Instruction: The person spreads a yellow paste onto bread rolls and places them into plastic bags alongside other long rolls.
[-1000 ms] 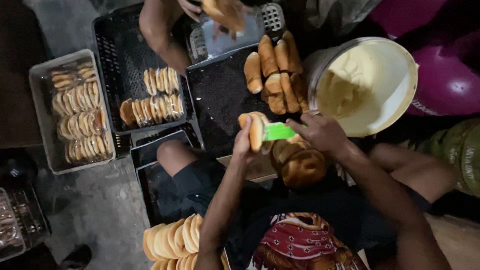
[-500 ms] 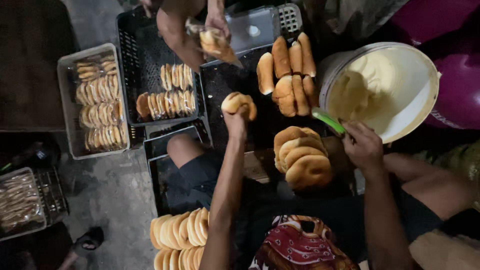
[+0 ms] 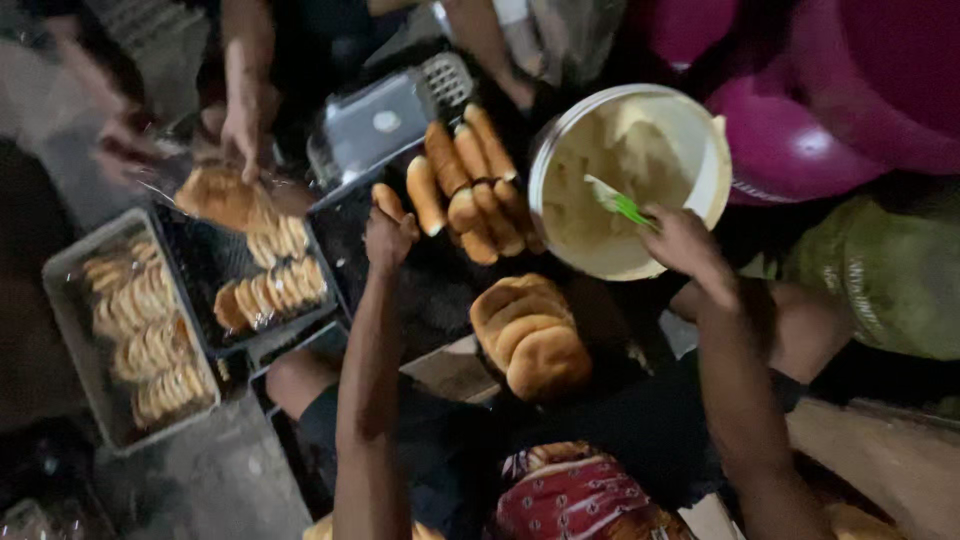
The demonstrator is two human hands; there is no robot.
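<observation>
Head view, looking down. Left hand (image 3: 388,236) clenched around a bread roll (image 3: 387,200), held over the black tray (image 3: 345,245); the roll's long axis runs up-left to down-right, free end pointing away from the person. Right hand (image 3: 682,240) grips a green spatula (image 3: 618,203), blade pointing up-left into the cream in the white bucket (image 3: 715,165). Row of long rolls (image 3: 462,185) lies between hands. Stacked buns (image 3: 530,335) nearer the lap. Another person's hand (image 3: 240,125) over the filled rolls (image 3: 270,290), far left.
</observation>
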